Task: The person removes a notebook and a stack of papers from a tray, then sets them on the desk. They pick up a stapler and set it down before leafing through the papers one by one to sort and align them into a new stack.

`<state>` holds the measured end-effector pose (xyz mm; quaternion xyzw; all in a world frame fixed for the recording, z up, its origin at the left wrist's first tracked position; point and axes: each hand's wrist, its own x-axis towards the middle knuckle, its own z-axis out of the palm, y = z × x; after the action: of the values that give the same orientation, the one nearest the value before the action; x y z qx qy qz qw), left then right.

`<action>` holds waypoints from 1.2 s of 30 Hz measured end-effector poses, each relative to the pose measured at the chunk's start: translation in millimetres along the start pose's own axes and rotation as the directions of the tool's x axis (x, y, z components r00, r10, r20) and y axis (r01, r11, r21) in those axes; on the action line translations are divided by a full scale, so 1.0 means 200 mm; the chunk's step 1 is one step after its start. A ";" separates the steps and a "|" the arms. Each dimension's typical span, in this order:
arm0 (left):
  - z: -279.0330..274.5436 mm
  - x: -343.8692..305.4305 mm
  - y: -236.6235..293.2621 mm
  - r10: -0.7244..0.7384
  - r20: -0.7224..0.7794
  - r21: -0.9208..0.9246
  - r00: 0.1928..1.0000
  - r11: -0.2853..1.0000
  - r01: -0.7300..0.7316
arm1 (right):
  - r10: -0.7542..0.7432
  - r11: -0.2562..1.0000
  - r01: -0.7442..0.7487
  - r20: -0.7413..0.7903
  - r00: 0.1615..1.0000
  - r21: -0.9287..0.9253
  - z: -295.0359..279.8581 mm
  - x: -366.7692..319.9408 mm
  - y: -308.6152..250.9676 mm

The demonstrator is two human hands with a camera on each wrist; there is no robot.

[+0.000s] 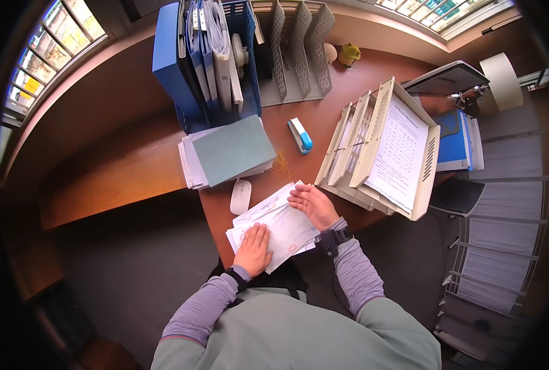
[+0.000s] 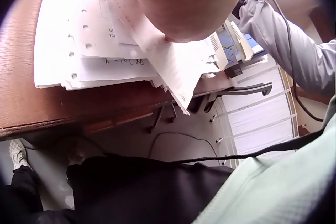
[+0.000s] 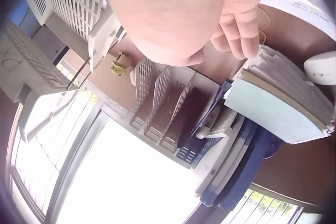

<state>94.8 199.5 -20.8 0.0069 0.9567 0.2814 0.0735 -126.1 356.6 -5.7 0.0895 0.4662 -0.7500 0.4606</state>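
A loose stack of white papers [image 1: 290, 229] lies at the front edge of the desk, its sheets fanned at uneven angles. My left hand [image 1: 253, 248] rests on the stack's left part with straight fingers. At the right upper edge of the papers is my right hand [image 1: 314, 206], turned on its side, fingers loosely bent and holding nothing. The left wrist view shows punched holes along the sheets' [image 2: 79, 50] edges and one top sheet [image 2: 176, 71] sticking out past the desk edge. In the right wrist view the palm [image 3: 173, 14] faces the camera.
A white mouse [image 1: 240, 197] sits just left of the papers, below a green-covered book [image 1: 234, 150] on more sheets. Behind are a blue-and-white stapler [image 1: 300, 135] and a blue file holder [image 1: 179, 74]. Beige stacked trays [image 1: 425, 179] stand at the right.
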 end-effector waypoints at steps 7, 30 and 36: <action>-0.01 0.01 -0.03 0.001 -0.003 -0.049 1.000 0.999 -0.001 | -0.177 0.903 0.358 -0.557 0.811 0.236 -0.58 -0.31 0.03; -0.07 0.06 0.00 0.074 0.055 0.082 0.996 0.994 -0.079 | -0.414 0.440 0.799 -0.697 0.585 0.409 -0.69 -0.02 -0.05; -0.04 0.05 0.00 0.079 0.052 0.114 0.995 0.990 -0.085 | -0.358 0.354 0.828 -0.755 0.550 0.435 -0.73 0.06 -0.01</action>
<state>83.4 194.8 -15.4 0.0573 0.9684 0.2278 0.0841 -178.3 464.5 -91.1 0.2936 0.2090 -0.9275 -0.0991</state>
